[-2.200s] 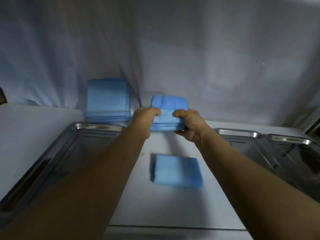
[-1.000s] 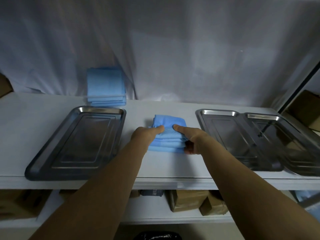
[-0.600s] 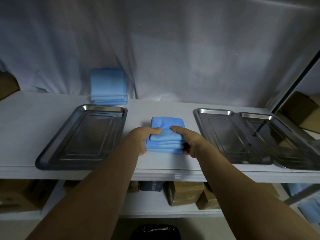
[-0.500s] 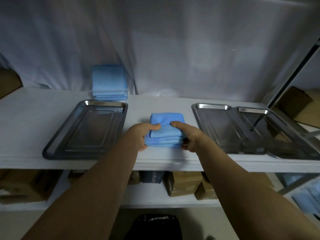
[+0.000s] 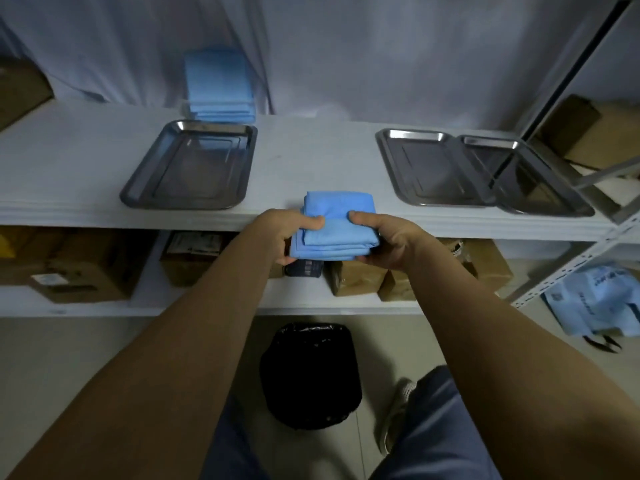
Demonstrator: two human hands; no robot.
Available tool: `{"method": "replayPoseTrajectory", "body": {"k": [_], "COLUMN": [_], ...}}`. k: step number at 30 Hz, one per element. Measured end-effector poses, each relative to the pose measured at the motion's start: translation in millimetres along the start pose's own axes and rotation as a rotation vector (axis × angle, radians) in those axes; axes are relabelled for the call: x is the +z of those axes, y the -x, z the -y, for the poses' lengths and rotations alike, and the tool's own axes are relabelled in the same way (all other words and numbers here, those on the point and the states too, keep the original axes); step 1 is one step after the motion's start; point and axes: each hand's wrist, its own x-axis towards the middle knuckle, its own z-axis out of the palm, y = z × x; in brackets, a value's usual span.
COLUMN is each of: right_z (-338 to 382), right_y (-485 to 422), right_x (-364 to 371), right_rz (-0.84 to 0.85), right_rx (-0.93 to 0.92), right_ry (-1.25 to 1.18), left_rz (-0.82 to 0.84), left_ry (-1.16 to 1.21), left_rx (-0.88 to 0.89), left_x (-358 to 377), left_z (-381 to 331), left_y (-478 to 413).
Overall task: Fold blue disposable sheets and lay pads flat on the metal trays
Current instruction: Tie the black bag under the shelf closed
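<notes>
I hold a stack of folded blue sheets in front of the white shelf's front edge. My left hand grips its left side, thumb on top. My right hand grips its right side the same way. On the shelf lie three bare metal trays: one at the left, one at the right, and a third overlapping it further right. A second pile of blue pads leans against the white curtain behind the left tray.
The white shelf has cardboard boxes on the level beneath it. A black-bagged bin stands on the floor below my hands. A blue plastic bag lies at the lower right, beside the metal rack post.
I have pulled the blue stack off the shelf toward me, and my head has moved back. More of the lower shelf and floor now shows.
</notes>
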Motion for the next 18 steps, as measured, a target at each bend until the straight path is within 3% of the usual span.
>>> {"method": "replayPoseTrajectory", "body": {"k": [3,7,11,18], "right_z": [-32,-81,-127,-198], "right_y": [-2,-14,-26,-63], "right_x": [-5,-11,-17,-20], "right_rz": [0.04,-0.021,-0.049,-0.136], "right_rx": [0.052,0.135,0.216,0.346], "right_ry": [-0.011,-0.026,-0.029,-0.025], "left_rz": [0.049,0.015,0.048,0.026], "left_ry": [-0.005,-0.113,-0.073,-0.168], "left_rx": [-0.032,-0.153,-0.309,-0.436], "left_x": [2,4,11,25], "left_z": [25,66,108,190], "left_y": [5,-15,-33,-84]}}
